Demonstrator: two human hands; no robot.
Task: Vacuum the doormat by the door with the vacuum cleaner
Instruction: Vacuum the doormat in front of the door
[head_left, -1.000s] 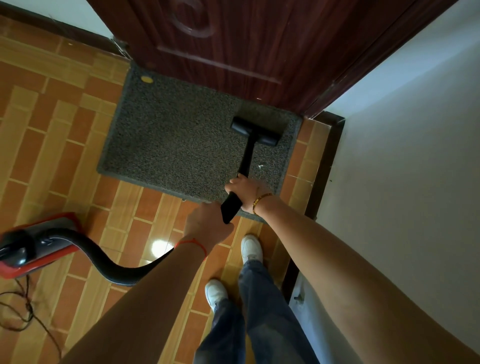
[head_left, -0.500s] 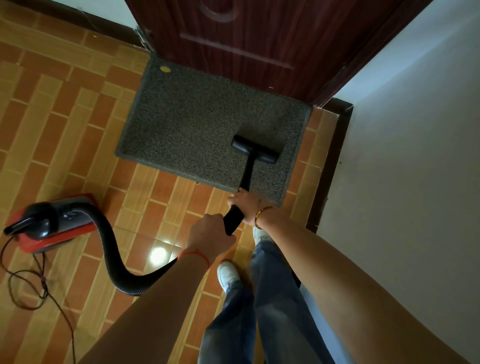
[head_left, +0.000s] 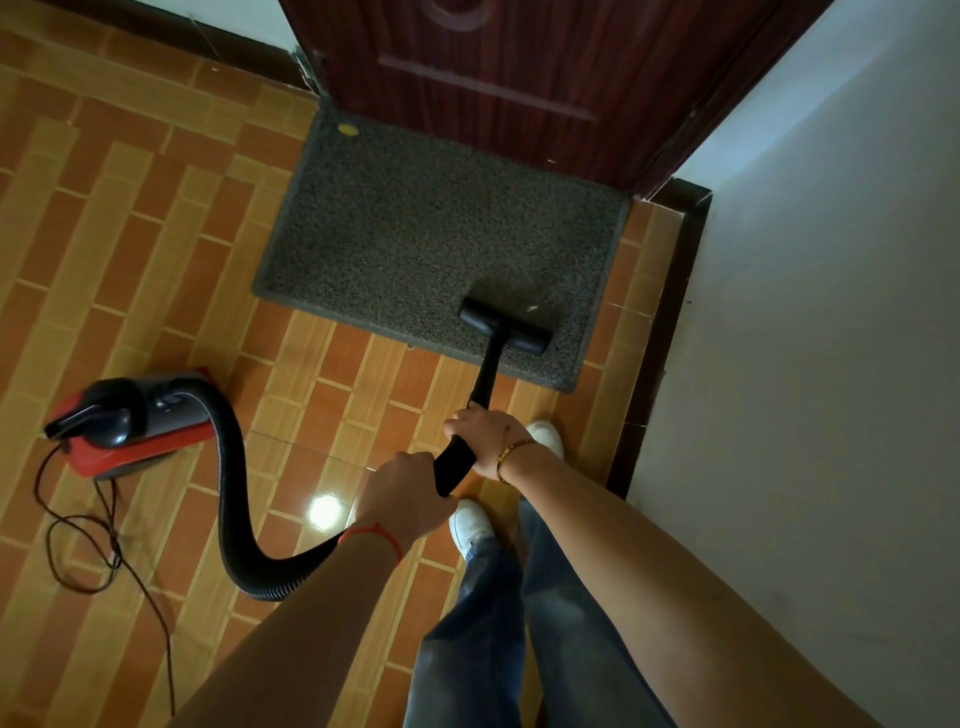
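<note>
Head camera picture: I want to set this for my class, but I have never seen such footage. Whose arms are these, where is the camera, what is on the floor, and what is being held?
The camera sits on a person's head and looks down, so the arms are that person's own. The left hand and the right hand both grip the black wand of a vacuum cleaner. Its nozzle rests on the grey doormat, near the front right corner, before a dark wooden door. A ribbed hose curves back to the red vacuum body on the tiled floor, with its cord lying loose. A small pale scrap lies beside the nozzle.
</note>
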